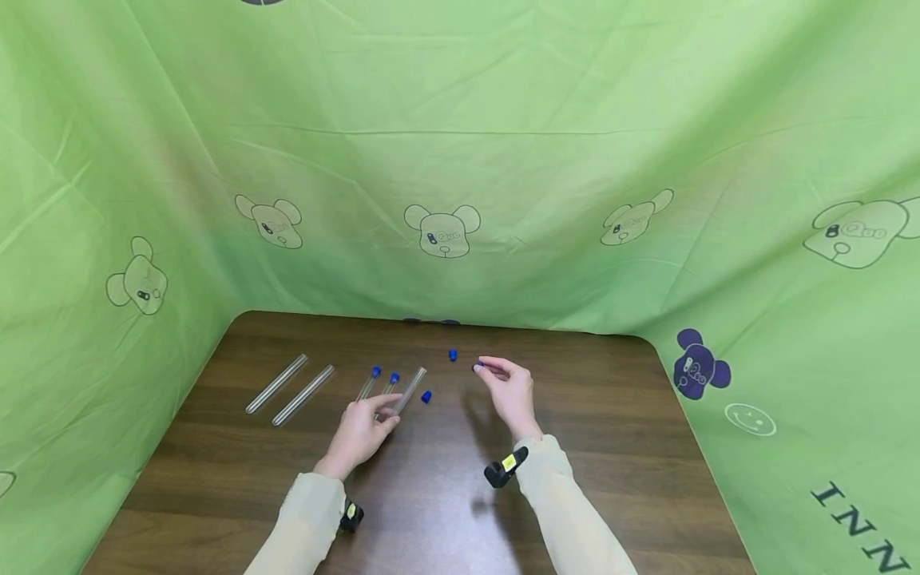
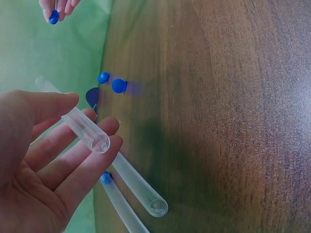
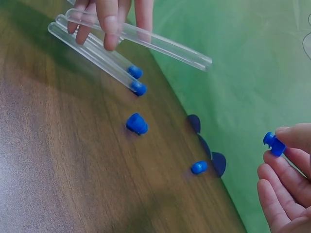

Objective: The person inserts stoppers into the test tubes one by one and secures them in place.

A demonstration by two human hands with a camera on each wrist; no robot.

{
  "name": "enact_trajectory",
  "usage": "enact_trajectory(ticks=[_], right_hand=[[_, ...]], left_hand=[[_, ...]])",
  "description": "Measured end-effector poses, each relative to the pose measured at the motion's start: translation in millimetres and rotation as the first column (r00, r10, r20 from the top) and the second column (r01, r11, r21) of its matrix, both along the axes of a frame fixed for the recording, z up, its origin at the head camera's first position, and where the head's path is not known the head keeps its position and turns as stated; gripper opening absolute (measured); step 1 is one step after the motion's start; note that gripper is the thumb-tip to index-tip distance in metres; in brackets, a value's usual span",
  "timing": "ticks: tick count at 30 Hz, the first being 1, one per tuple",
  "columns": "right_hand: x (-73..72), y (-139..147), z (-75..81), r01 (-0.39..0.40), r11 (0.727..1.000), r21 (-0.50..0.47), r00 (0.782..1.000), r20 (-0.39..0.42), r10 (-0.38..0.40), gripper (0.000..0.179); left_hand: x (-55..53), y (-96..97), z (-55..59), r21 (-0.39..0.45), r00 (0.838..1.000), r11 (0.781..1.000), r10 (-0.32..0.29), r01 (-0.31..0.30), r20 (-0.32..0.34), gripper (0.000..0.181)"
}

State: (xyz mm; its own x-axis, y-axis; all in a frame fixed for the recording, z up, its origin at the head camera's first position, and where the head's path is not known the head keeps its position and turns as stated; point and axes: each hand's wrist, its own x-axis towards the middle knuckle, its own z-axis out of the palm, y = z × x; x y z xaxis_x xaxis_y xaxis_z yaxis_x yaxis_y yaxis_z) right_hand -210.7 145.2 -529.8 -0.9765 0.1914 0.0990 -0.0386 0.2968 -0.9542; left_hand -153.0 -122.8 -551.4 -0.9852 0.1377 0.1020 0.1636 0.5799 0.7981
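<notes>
My left hand [image 1: 365, 431] pinches a clear test tube [image 1: 411, 389] between thumb and fingers, its uncapped end pointing away to the upper right. In the left wrist view the rounded end of that test tube [image 2: 87, 130] faces the camera. Over to the right, my right hand [image 1: 509, 393] holds a small blue stopper [image 3: 275, 144] between thumb and fingertips, raised above the table. Two test tubes with blue stoppers [image 3: 137, 88] lie beside and partly behind the left hand. Two loose blue stoppers, one nearer [image 1: 426, 396] and one farther [image 1: 453, 354], rest on the table between the hands.
Two uncapped test tubes, one outer [image 1: 276, 384] and one inner [image 1: 303, 395], lie slanted on the left of the brown wooden table [image 1: 431, 511]. A green printed cloth [image 1: 446, 176] stands around the table's back and sides.
</notes>
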Motion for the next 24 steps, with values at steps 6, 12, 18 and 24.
enact_trajectory(ticks=[6, 12, 18, 24], right_hand=[[-0.5, 0.7, -0.3, -0.009, 1.000, -0.006, 1.000, -0.013, 0.009, 0.018], [-0.2, 0.7, 1.0, -0.013, 1.000, 0.001, 1.000, -0.008, 0.013, 0.020], [0.3, -0.1, 2.5, -0.016, 1.000, -0.007, 1.000, -0.009, 0.016, 0.019], [1.5, -1.1, 5.0, -0.013, 0.999, -0.038, 1.000, 0.003, 0.013, 0.018]], left_hand=[[1.7, 0.6, 0.0, -0.001, 1.000, 1.000, -0.021, 0.021, 0.020, 0.038], [2.0, 2.0, -1.7, 0.007, 0.999, 0.999, -0.037, 0.036, 0.031, 0.038], [2.7, 3.4, -1.1, 0.016, 0.998, 0.999, -0.053, 0.052, 0.035, 0.038], [3.5, 5.5, 0.1, 0.009, 0.998, 0.998, -0.059, 0.059, 0.021, 0.038]])
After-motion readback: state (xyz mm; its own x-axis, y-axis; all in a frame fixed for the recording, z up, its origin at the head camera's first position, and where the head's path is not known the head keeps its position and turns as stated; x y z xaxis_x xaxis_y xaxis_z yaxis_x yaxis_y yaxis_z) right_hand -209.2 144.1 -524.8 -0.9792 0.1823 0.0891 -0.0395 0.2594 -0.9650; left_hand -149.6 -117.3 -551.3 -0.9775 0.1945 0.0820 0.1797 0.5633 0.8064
